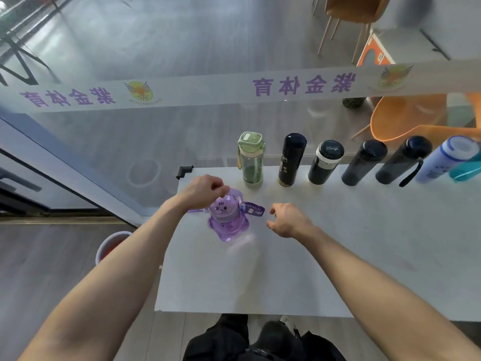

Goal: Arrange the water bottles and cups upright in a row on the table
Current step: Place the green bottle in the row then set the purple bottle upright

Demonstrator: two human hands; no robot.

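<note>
A squat purple bottle [228,220] with a cat face on its lid stands upright on the white table [338,256], near the left edge. My left hand [205,190] grips it at the top, fingers curled on the lid's far side. Its purple strap [253,207] sticks out to the right. My right hand [287,220] hovers just right of the strap, fingers apart and holding nothing. Along the far edge stands a row of upright bottles: a green one [251,158], several black ones [291,158], a pale blue one [445,158] and a teal one [466,169].
A glass wall with a printed white band [234,92] rises right behind the table. A black corner guard [184,171] caps the table's far left corner. A red and white bucket [112,247] stands on the floor at the left. Orange chairs [416,118] sit beyond the glass.
</note>
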